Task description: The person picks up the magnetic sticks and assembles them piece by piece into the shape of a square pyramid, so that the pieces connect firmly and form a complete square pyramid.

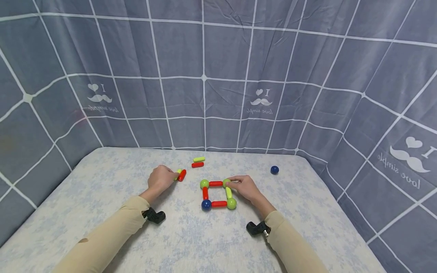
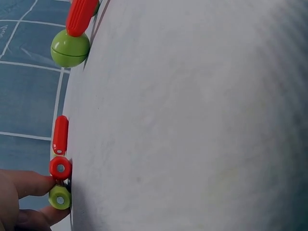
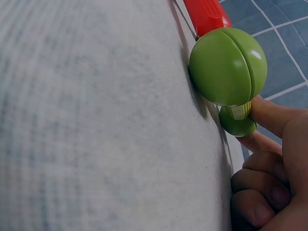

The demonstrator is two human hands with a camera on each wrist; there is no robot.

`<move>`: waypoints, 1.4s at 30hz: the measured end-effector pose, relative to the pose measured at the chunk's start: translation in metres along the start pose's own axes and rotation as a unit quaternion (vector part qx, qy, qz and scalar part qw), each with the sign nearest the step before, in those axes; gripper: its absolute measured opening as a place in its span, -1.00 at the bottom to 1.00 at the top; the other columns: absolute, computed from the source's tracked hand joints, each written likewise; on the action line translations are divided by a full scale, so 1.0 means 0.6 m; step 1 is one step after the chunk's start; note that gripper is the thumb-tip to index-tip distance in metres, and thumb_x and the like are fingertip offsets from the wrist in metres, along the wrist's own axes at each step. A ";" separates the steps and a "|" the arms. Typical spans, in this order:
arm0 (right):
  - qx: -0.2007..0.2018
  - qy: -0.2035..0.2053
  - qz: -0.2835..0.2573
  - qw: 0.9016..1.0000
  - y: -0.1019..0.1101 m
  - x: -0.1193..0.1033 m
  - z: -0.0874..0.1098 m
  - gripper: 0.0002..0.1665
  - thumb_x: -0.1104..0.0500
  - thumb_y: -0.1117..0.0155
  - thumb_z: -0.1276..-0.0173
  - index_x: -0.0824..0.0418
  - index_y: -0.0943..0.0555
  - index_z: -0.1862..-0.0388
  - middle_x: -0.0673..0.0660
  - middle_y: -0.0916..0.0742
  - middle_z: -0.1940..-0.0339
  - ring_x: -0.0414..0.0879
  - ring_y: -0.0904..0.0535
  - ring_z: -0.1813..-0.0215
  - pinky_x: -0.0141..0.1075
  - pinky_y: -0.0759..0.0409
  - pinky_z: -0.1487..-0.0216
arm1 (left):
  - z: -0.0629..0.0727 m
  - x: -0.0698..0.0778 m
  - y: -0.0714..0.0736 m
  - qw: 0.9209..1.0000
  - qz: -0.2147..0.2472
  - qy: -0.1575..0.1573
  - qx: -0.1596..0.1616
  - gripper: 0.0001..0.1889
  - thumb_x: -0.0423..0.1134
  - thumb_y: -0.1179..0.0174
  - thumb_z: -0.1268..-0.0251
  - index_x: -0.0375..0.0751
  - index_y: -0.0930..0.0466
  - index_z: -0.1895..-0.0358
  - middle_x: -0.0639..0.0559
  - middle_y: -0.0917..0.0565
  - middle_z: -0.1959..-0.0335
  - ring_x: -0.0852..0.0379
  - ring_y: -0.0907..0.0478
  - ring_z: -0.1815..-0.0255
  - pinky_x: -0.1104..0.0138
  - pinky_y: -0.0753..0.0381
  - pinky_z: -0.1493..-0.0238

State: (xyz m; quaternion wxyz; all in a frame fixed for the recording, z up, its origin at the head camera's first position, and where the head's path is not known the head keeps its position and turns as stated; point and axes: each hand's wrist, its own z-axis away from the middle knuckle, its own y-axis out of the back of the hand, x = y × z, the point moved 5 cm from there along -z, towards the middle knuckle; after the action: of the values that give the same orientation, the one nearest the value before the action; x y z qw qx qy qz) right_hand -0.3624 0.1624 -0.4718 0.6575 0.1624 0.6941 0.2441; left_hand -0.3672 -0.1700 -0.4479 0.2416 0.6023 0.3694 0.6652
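A square of rods and balls lies on the table, with red rods [image 1: 219, 204] on three sides and a green rod [image 1: 228, 193] on the right. Its corners are a blue ball [image 1: 206, 205], a near green ball [image 1: 231, 203], a far-left green ball [image 1: 204, 184] and a far-right green ball [image 1: 226, 182]. My right hand [image 1: 246, 187] pinches the far-right ball between thumb and index finger. Left of the square, my left hand [image 1: 162, 178] pinches a loose green rod [image 2: 59, 198], which lies beside a loose red rod [image 1: 182, 175]. Fingers partly hide that green rod.
Farther back lie another green rod [image 1: 199, 159] and a red rod [image 1: 197, 165], side by side. A separate blue ball [image 1: 274, 170] sits at the back right. A grey-blue curtain [image 1: 225, 98] with white lines surrounds the back and sides of the cloth-covered table [image 1: 191, 242].
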 end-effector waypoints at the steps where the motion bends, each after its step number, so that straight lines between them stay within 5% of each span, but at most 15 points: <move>1: 0.000 0.000 0.000 1.000 0.000 0.000 0.000 -0.63 -0.13 -0.47 -0.25 0.01 -0.81 0.05 0.08 -0.74 -0.15 -0.06 -0.58 -0.11 -0.24 -0.47 0.04 | 0.000 0.000 0.000 1.000 -0.003 0.000 0.000 -0.71 -0.09 -0.27 -0.26 -0.14 -0.73 0.57 0.06 -0.66 0.61 0.12 -0.45 0.62 0.29 -0.34 0.63; 11: -0.005 -0.002 -0.004 1.000 0.000 0.000 0.000 -0.64 -0.12 -0.47 -0.25 0.01 -0.81 0.05 0.09 -0.75 -0.09 -0.09 -0.46 0.16 -0.27 -0.37 0.21 | -0.002 0.000 -0.005 1.000 0.023 -0.003 -0.009 -0.75 -0.13 -0.28 -0.27 -0.24 -0.77 0.43 0.05 -0.64 0.60 0.14 -0.42 0.62 0.33 -0.30 0.61; 20: -0.009 0.004 -0.004 1.000 0.001 0.001 -0.001 -0.59 -0.14 -0.47 -0.24 0.04 -0.80 0.03 0.11 -0.74 -0.10 -0.11 -0.40 0.26 -0.28 -0.35 0.27 | 0.006 -0.006 -0.004 0.994 0.107 0.010 -0.014 -0.66 -0.07 -0.29 -0.34 -0.26 -0.78 0.05 -0.21 -0.74 0.00 0.05 -0.60 0.30 0.33 -0.45 0.44; 28: -0.009 0.002 -0.011 1.000 0.002 0.000 0.000 -0.64 -0.11 -0.47 -0.25 0.00 -0.81 0.04 0.04 -0.74 0.24 -0.14 -0.31 0.38 -0.29 -0.30 0.33 | 0.022 -0.002 -0.010 0.978 0.208 0.017 -0.014 -0.64 -0.07 -0.25 -0.38 -0.24 -0.75 -0.05 -0.21 -0.64 -0.22 -0.12 -0.55 -0.17 0.13 -0.53 -0.01; 36: -0.008 0.004 -0.010 1.000 0.002 -0.002 0.000 -0.65 -0.10 -0.47 -0.25 0.01 -0.81 0.05 -0.01 -0.74 0.27 -0.14 -0.31 0.39 -0.28 -0.31 0.34 | 0.045 0.015 -0.028 0.963 0.267 -0.009 -0.029 -0.64 -0.08 -0.31 -0.36 -0.24 -0.74 -0.07 -0.20 -0.69 -0.13 -0.07 -0.53 -0.16 0.20 -0.45 -0.03; 42: -0.008 0.005 -0.004 1.000 0.001 -0.001 0.000 -0.63 -0.11 -0.47 -0.25 0.02 -0.80 0.03 0.00 -0.74 0.25 -0.14 -0.33 0.39 -0.29 -0.32 0.34 | 0.062 0.025 -0.041 0.948 0.313 -0.021 -0.061 -0.56 -0.05 -0.34 -0.32 -0.29 -0.71 -0.12 -0.20 -0.61 -0.28 -0.14 -0.43 -0.38 0.01 -0.38 -0.36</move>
State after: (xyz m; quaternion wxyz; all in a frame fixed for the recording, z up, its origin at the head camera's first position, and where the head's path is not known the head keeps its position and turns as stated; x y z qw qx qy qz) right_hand -0.3625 0.1628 -0.4709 0.6562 0.1530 0.6963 0.2473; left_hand -0.3362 -0.1360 -0.4580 0.0652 0.6853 0.1159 0.7160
